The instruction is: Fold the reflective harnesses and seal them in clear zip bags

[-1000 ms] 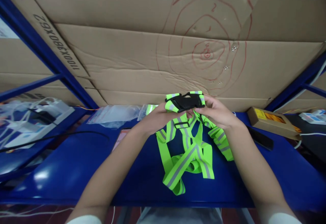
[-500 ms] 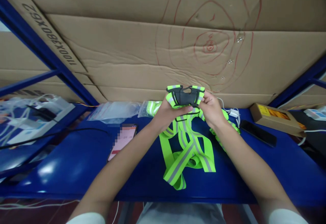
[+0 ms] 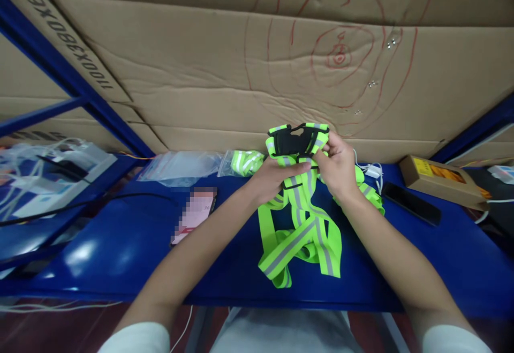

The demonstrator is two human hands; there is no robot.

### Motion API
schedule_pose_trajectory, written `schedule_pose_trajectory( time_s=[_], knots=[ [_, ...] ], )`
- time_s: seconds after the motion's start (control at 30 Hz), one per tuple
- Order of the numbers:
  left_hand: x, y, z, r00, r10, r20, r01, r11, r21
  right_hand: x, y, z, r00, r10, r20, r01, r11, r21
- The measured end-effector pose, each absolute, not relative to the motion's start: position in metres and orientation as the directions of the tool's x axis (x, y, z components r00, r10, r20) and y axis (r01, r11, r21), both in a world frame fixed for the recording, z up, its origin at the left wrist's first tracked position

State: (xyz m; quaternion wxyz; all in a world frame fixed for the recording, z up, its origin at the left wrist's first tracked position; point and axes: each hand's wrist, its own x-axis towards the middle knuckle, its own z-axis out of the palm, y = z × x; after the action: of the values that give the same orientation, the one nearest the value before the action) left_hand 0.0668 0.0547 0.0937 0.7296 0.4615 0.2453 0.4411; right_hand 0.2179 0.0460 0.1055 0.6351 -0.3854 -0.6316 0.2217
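Observation:
Between my hands is a bright yellow-green reflective strap harness [image 3: 289, 251] with grey stripes; its lower straps lie loosely heaped on the blue table. At its top a black plastic buckle [image 3: 295, 142] faces me, raised above the table. My left hand [image 3: 273, 179] is closed on the webbing just below the buckle, thumb pointing right. My right hand [image 3: 337, 163] pinches the strap at the buckle's right side. The fingers behind the straps are partly hidden. More yellow-green strapping [image 3: 371, 197] lies behind my right wrist.
A pink-screened phone [image 3: 196, 211] lies left of my left forearm, a dark phone [image 3: 412, 203] on the right. Behind are clear plastic bags [image 3: 180, 166], a bagged green strap [image 3: 247, 163], a white charger [image 3: 372, 171] and a cardboard box [image 3: 445, 181]. A cardboard wall [image 3: 201, 74] stands at the back.
The view has shifted slightly. The buckle has tilted and sits a little higher and further right in view, with both hands still on the harness.

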Motion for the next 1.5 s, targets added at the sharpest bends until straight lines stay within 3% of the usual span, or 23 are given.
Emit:
schedule_pose_trajectory(
  time_s=[0.07, 0.17, 0.3, 0.37, 0.47, 0.63, 0.7, 0.83, 1.03, 1.1, 1.27, 1.5],
  knots=[
    [0.068, 0.055, 0.092, 0.492, 0.869, 0.044, -0.419, 0.193, 0.887, 0.224, 0.048, 0.107, 0.053, 0.81, 0.584, 0.175, 0.569, -0.804],
    [0.068, 0.058, 0.092, 0.44, 0.892, 0.102, -0.438, 0.113, 0.892, 0.241, 0.046, 0.117, -0.157, 0.862, 0.482, 0.096, 0.499, -0.861],
    [0.066, 0.06, 0.095, 0.414, 0.903, 0.114, -0.411, 0.075, 0.908, 0.259, 0.032, 0.137, -0.463, 0.797, 0.387, 0.114, 0.487, -0.866],
    [0.065, 0.06, 0.097, 0.424, 0.897, 0.128, -0.407, 0.062, 0.911, 0.26, 0.028, 0.141, -0.448, 0.816, 0.365, 0.165, 0.477, -0.863],
    [0.062, 0.058, 0.099, 0.505, 0.854, 0.125, -0.381, 0.091, 0.92, 0.252, 0.029, 0.139, -0.26, 0.88, 0.397, 0.226, 0.455, -0.861],
    [0.062, 0.054, 0.095, 0.746, 0.666, 0.013, -0.381, 0.411, 0.828, 0.245, 0.033, 0.136, -0.124, 0.871, 0.475, 0.202, 0.491, -0.847],
    [0.064, 0.052, 0.092, 0.813, 0.582, 0.023, -0.368, 0.482, 0.795, 0.246, 0.032, 0.135, -0.057, 0.817, 0.574, 0.261, 0.568, -0.781],
    [0.064, 0.043, 0.094, 0.842, 0.536, 0.057, -0.352, 0.467, 0.811, 0.246, 0.024, 0.137, -0.026, 0.642, 0.767, 0.451, 0.692, -0.564],
    [0.043, 0.027, 0.124, 0.895, 0.442, 0.052, -0.272, 0.451, 0.85, 0.246, 0.001, 0.149, -0.171, 0.381, 0.908, 0.499, 0.829, -0.254],
    [0.04, 0.026, 0.129, 0.891, 0.45, 0.061, -0.278, 0.435, 0.856, 0.251, 0.0, 0.151, -0.249, 0.365, 0.897, 0.491, 0.846, -0.208],
    [0.045, 0.04, 0.121, 0.879, 0.459, 0.131, -0.362, 0.462, 0.81, 0.259, 0.015, 0.149, -0.338, 0.518, 0.785, 0.519, 0.799, -0.304],
    [0.056, 0.059, 0.102, 0.709, 0.698, -0.1, -0.267, 0.397, 0.878, 0.261, 0.02, 0.154, -0.489, 0.704, 0.516, 0.424, 0.708, -0.564]
  ],
)
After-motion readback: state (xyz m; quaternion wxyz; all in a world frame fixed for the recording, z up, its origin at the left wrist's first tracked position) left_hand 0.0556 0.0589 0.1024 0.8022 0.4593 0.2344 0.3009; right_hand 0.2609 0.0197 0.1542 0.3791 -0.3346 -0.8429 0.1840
